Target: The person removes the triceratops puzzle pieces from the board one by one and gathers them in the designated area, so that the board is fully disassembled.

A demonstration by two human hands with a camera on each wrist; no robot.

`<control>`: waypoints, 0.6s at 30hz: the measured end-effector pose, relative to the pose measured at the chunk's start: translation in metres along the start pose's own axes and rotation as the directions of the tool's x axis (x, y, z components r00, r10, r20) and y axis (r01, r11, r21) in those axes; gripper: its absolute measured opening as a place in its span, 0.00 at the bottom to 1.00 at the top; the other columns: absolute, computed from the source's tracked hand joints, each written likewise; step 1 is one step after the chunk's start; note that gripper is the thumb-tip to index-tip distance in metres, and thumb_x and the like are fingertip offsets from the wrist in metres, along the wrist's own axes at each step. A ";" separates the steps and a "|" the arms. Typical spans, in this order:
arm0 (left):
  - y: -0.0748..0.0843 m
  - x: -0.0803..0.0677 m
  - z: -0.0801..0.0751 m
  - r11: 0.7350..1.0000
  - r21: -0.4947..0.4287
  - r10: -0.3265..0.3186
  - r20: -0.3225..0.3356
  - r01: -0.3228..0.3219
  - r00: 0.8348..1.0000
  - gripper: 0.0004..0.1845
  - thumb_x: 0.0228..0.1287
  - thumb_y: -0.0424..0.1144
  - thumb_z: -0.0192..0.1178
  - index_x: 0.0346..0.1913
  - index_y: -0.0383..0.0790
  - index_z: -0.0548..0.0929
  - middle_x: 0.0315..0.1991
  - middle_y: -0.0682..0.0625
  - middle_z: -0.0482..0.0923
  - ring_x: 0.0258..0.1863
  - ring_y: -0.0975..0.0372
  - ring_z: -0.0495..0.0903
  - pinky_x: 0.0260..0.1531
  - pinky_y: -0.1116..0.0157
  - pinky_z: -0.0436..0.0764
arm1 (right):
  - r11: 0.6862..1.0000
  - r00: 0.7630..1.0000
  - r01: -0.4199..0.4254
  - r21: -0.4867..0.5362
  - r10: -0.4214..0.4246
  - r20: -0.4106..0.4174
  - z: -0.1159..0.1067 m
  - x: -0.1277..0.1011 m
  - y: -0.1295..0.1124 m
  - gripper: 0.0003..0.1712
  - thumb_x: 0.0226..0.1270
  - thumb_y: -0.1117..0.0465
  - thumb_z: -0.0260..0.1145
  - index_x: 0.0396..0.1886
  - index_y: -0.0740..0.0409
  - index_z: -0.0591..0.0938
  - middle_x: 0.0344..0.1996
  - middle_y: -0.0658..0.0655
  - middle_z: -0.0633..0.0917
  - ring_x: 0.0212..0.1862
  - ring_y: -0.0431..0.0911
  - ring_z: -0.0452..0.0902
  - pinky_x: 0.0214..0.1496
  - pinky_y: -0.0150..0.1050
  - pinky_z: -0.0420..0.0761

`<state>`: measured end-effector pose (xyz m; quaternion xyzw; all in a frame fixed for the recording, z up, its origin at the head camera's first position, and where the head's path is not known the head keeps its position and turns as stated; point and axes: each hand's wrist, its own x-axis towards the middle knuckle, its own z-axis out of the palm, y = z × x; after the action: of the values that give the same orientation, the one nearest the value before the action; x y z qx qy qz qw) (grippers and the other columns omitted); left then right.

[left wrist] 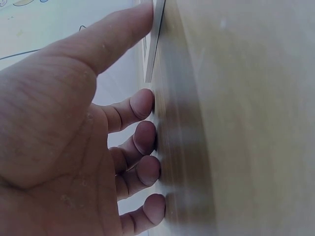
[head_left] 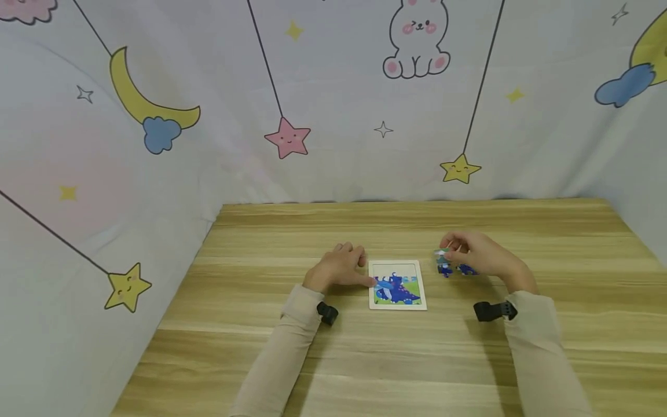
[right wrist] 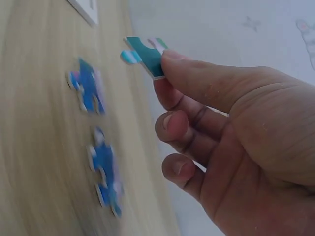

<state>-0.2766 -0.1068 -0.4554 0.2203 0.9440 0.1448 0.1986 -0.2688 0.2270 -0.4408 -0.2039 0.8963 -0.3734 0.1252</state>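
Sleeved arms frame the surface [head_left: 260, 347]: left hand [head_left: 337, 271] steadies the puzzle tray [head_left: 397, 284] with curled fingers, right hand [head_left: 482, 258] pinches a puzzle piece [right wrist: 145, 55], best carried level over the tray's gap.

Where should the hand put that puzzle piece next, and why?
Probably carry the teal piece left to the puzzle tray. The right hand already pinches it off the table, the left hand steadies the tray's edge, and two blue pieces lie loose.
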 end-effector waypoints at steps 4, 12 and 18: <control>-0.002 0.001 0.001 1.000 0.007 0.006 0.001 -0.006 1.000 0.27 0.58 0.64 0.67 0.44 0.49 0.70 0.41 0.51 0.66 0.41 0.58 0.64 0.38 0.63 0.65 | 1.000 0.999 -0.026 0.005 0.027 -0.037 -0.015 -0.015 0.013 0.09 0.76 0.60 0.61 0.49 0.60 0.78 0.37 0.56 0.81 0.36 0.47 0.74 0.33 0.37 0.75; -0.002 0.001 0.000 1.000 0.001 0.009 -0.003 -0.009 1.000 0.27 0.58 0.64 0.67 0.44 0.49 0.71 0.41 0.51 0.66 0.41 0.58 0.64 0.38 0.63 0.65 | 1.000 0.996 -0.026 -0.015 0.025 -0.091 -0.031 -0.037 0.045 0.06 0.75 0.65 0.60 0.47 0.63 0.79 0.37 0.57 0.83 0.38 0.43 0.76 0.36 0.35 0.75; -0.001 -0.001 -0.002 1.000 0.002 0.011 -0.001 -0.011 1.000 0.27 0.58 0.64 0.67 0.45 0.48 0.71 0.41 0.51 0.66 0.41 0.58 0.64 0.38 0.63 0.66 | 1.000 0.997 -0.028 -0.009 0.027 -0.075 -0.036 -0.048 0.058 0.05 0.73 0.70 0.60 0.45 0.67 0.79 0.34 0.56 0.84 0.35 0.37 0.76 0.36 0.34 0.75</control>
<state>-0.2770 -0.1082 -0.4537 0.2255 0.9430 0.1451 0.1971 -0.2558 0.3084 -0.4543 -0.1781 0.9048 -0.3747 0.0955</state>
